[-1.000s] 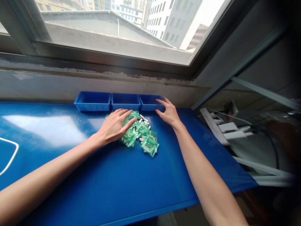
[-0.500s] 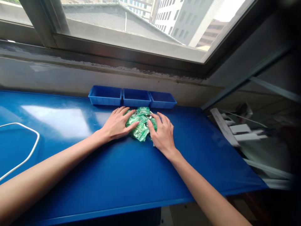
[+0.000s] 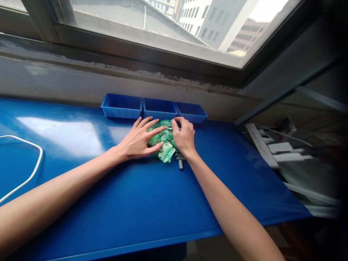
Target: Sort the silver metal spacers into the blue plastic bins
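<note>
We seem to be in a small workshop high in a city building: our blue table (image 3: 130,206) carries a row of plastic parts bins (image 3: 160,112) and a heap of green packets (image 3: 166,153), and through the window (image 3: 116,27) we see office-like blocks (image 3: 202,20).

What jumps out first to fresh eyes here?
The shiny green packets heaped on the blue table, the left hand spread at their left edge, the right hand with bent fingers at their right. Just behind, three blue bins stand in a row below the window.
</note>
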### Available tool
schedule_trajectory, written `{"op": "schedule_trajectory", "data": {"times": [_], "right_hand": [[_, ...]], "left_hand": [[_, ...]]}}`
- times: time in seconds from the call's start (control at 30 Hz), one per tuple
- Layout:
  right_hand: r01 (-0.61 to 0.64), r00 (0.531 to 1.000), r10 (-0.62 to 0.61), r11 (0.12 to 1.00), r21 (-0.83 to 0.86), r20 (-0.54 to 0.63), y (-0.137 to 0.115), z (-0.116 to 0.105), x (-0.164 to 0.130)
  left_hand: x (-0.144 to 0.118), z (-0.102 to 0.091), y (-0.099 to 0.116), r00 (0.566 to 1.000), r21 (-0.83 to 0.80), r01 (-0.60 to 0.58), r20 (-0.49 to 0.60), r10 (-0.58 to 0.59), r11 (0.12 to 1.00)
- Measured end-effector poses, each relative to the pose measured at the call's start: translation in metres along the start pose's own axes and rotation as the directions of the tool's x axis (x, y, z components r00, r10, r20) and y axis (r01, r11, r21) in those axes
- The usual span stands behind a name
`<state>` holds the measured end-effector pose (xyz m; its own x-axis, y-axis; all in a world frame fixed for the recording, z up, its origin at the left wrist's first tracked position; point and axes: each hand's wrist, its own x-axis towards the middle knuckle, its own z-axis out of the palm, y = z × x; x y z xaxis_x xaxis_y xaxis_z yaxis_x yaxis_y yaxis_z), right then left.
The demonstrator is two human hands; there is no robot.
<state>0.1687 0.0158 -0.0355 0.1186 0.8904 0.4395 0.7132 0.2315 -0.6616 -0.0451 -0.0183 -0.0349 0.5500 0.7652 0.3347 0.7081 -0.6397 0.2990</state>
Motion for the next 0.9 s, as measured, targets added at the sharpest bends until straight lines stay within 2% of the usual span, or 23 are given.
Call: {"op": "schedule_trajectory", "data": {"times": [0.07, 0.13, 0.2, 0.37, 0.53, 0.7, 0.83, 0.9], "right_hand": [[0.004, 1.000, -0.005, 0.994, 0.109, 0.000, 0.003, -0.004, 0.002], [0.005, 0.998, 0.012, 0.967, 0.253, -0.067, 0.008, -0.010, 0.003], [0.018, 0.996, 0.011, 0.950, 0.313, -0.091, 0.014, -0.014, 0.002], [0.138, 0.989, -0.143, 0.980, 0.141, 0.025, 0.018, -0.016, -0.005], [0.253, 0.967, -0.252, 0.966, 0.057, -0.026, 0.017, -0.018, -0.004], [0.314, 0.949, -0.312, 0.948, 0.043, -0.052, 0.017, -0.023, -0.002], [0.431, 0.895, -0.424, 0.902, 0.027, -0.143, 0.009, -0.029, -0.005], [0.477, 0.873, -0.470, 0.879, 0.024, -0.127, 0.003, -0.032, -0.008]], "left_hand": [[0.002, 0.001, -0.004, 1.000, 0.004, -0.006, -0.014, 0.006, 1.000], [0.002, 0.002, -0.007, 0.999, -0.004, -0.016, -0.037, 0.016, 1.000], [0.002, 0.003, -0.009, 0.998, -0.015, -0.041, -0.058, 0.040, 0.999], [0.000, 0.005, -0.008, 0.988, -0.024, -0.099, -0.125, 0.095, 0.995], [0.001, 0.004, -0.009, 0.952, -0.040, -0.160, -0.269, 0.144, 0.986], [0.002, 0.003, -0.007, 0.915, -0.019, -0.091, -0.395, 0.076, 0.996], [0.003, 0.003, -0.007, 0.914, -0.003, -0.069, -0.401, 0.062, 0.998], [0.003, 0.004, -0.008, 0.919, -0.005, -0.090, -0.385, 0.081, 0.996]]}}
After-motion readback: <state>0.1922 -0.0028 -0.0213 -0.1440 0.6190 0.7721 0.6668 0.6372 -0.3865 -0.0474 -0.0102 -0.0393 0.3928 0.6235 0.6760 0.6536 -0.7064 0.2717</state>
